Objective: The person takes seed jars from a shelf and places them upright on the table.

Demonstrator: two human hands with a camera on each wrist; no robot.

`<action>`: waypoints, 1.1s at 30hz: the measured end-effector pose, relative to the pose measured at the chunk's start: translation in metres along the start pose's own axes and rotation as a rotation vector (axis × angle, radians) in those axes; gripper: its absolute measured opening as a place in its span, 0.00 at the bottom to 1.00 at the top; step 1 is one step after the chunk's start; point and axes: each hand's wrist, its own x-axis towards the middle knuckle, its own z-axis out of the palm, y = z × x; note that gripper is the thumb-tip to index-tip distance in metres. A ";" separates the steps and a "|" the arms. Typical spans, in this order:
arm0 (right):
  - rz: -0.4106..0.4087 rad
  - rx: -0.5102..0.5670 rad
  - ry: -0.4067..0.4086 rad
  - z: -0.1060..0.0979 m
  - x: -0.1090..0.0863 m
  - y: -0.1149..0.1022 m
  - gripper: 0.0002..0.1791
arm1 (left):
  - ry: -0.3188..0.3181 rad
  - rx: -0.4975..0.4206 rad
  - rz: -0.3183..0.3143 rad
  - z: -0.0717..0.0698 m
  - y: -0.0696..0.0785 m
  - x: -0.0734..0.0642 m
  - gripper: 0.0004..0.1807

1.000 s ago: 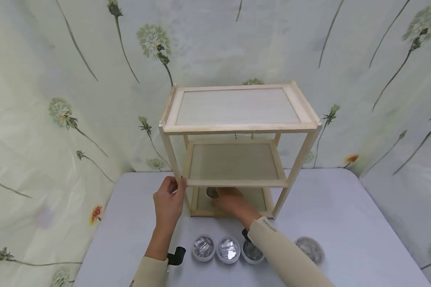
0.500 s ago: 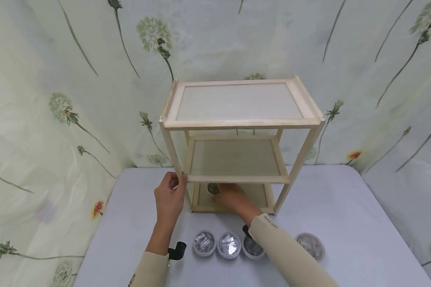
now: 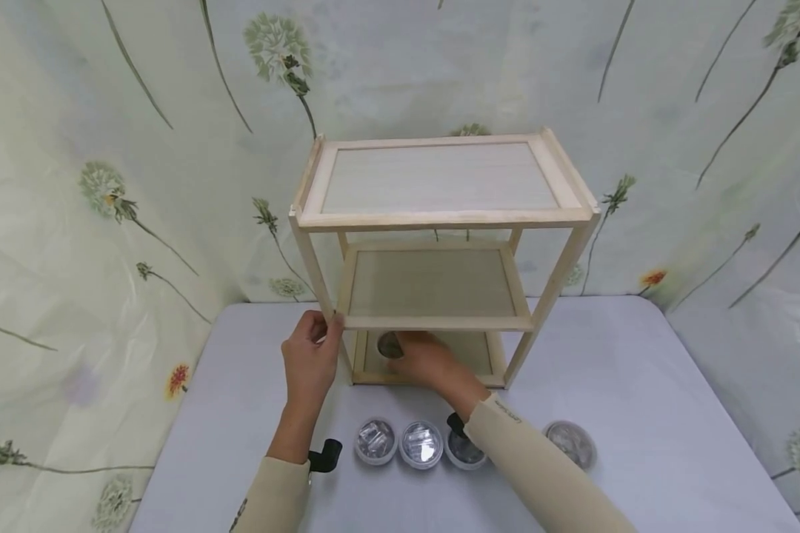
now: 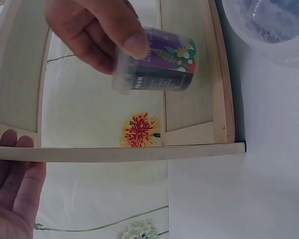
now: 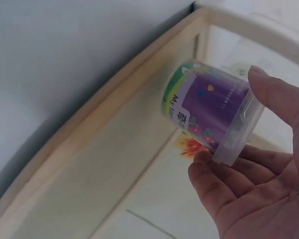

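A three-tier wooden shelf [image 3: 440, 323] stands on the white table. My left hand [image 3: 312, 363] grips its left front post near the middle tier; in the left wrist view several fingertips [image 4: 24, 142] show beside the post, the thumb hidden. Reaching in under the middle tier, my right hand [image 3: 430, 366] holds a small plastic tub [image 3: 390, 345] over the left part of the bottom tier. Thumb and fingers grip the tub near its clear lid. A purple label with flowers wraps the tub [image 5: 212, 104]. Whether its base touches the board, I cannot tell.
In front of the shelf, three round clear-lidded tubs [image 3: 421, 445] stand in a row, the rightmost partly behind my right wrist. Another lidded tub [image 3: 571, 445] sits further right, beside my sleeve. Dandelion-print fabric [image 3: 140, 355] hangs behind the table.
The whole scene has slid slightly upward in the head view. Both hands keep nearly the same places on the shelf, and slightly more of the held tub shows below the middle tier.
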 end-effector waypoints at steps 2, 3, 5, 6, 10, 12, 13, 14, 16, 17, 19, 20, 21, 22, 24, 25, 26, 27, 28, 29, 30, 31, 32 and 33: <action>-0.020 0.018 0.009 -0.003 -0.005 -0.005 0.45 | -0.003 -0.001 0.006 0.000 0.000 0.001 0.09; -0.028 0.029 0.008 -0.005 -0.008 -0.008 0.46 | -0.004 -0.002 0.010 0.001 0.001 0.002 0.09; -0.058 0.028 0.018 -0.006 -0.013 -0.014 0.45 | -0.005 -0.008 0.017 0.001 0.002 0.003 0.09; -0.076 0.016 0.020 -0.006 -0.015 -0.016 0.44 | -0.005 -0.011 0.019 0.001 0.003 0.003 0.09; -0.174 -0.059 0.048 -0.003 -0.027 -0.027 0.35 | -0.010 -0.012 0.008 0.001 0.003 0.003 0.10; -0.227 -0.083 0.062 0.000 -0.031 -0.033 0.32 | -0.014 -0.001 -0.002 0.001 0.003 0.001 0.11; -0.250 -0.086 0.068 0.002 -0.033 -0.036 0.32 | -0.015 0.006 -0.004 0.001 0.002 0.001 0.11; -0.275 -0.088 0.072 0.003 -0.035 -0.040 0.32 | -0.015 0.012 -0.005 0.001 0.002 0.001 0.12; -0.304 -0.085 0.068 0.007 -0.037 -0.047 0.32 | -0.014 0.018 -0.003 0.000 0.002 0.000 0.12; -0.317 -0.080 0.063 0.010 -0.038 -0.049 0.31 | -0.013 0.019 -0.003 -0.001 0.002 0.000 0.12; -0.332 -0.083 0.047 0.016 -0.039 -0.054 0.31 | -0.014 0.016 -0.005 -0.001 0.002 0.000 0.12; -0.339 -0.084 0.039 0.019 -0.040 -0.056 0.31 | -0.016 0.015 -0.009 -0.002 0.002 -0.001 0.12; -0.341 -0.085 0.027 0.023 -0.041 -0.058 0.30 | -0.018 0.015 -0.011 -0.002 0.001 -0.001 0.12; -0.349 -0.088 0.020 0.027 -0.041 -0.059 0.30 | -0.018 0.012 -0.015 -0.003 0.001 -0.002 0.12; -0.366 -0.088 0.005 0.034 -0.043 -0.062 0.29 | -0.018 0.010 -0.022 -0.004 0.001 -0.004 0.11; -0.374 -0.090 -0.002 0.037 -0.044 -0.064 0.29 | -0.017 0.009 -0.024 -0.004 0.001 -0.005 0.11; -0.379 -0.089 -0.010 0.040 -0.045 -0.065 0.29 | -0.016 0.008 -0.023 -0.004 0.001 -0.005 0.10; -0.382 -0.084 -0.017 0.042 -0.045 -0.066 0.29 | -0.015 0.005 -0.022 -0.005 0.001 -0.005 0.10; -0.383 -0.080 -0.024 0.044 -0.046 -0.067 0.29 | -0.015 0.002 -0.020 -0.004 0.001 -0.005 0.10; -0.381 -0.075 -0.034 0.045 -0.046 -0.068 0.29 | -0.016 0.003 -0.016 -0.004 0.001 -0.005 0.10; -0.379 -0.069 -0.045 0.047 -0.046 -0.069 0.29 | -0.017 0.002 -0.012 -0.004 0.001 -0.004 0.11; -0.380 -0.066 -0.053 0.048 -0.046 -0.069 0.29 | -0.018 0.003 -0.008 -0.003 0.001 -0.004 0.11; -0.381 -0.060 -0.062 0.049 -0.046 -0.070 0.29 | -0.018 0.004 -0.003 -0.003 0.001 -0.003 0.12; -0.382 -0.060 -0.069 0.050 -0.046 -0.071 0.29 | -0.019 0.004 0.002 -0.003 0.001 -0.002 0.12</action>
